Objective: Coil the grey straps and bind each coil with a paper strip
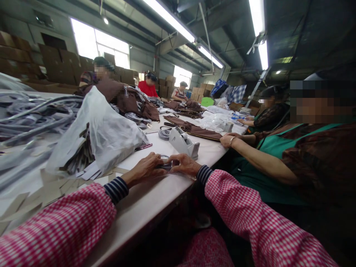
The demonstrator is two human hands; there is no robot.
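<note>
Near the table's front edge, both my hands grip a small coiled grey strap [166, 165]. My left hand [146, 167] is closed on its left side, and my right hand [184, 164] pinches it from the right with bent fingers. Parts of the coil are hidden behind the fingers. Just beyond my right hand stands a white tape dispenser [180, 141]. Against the dispenser's far left side lies another grey coil [164, 134].
On the left, a translucent plastic bag [111, 137] holds many pale strips, with loose card strips [52, 191] before it. Grey straps [33, 115] pile up behind. Brown fabric bags [191, 128] lie further along the table [133, 218]. A co-worker in a green apron [267, 159] sits close at right.
</note>
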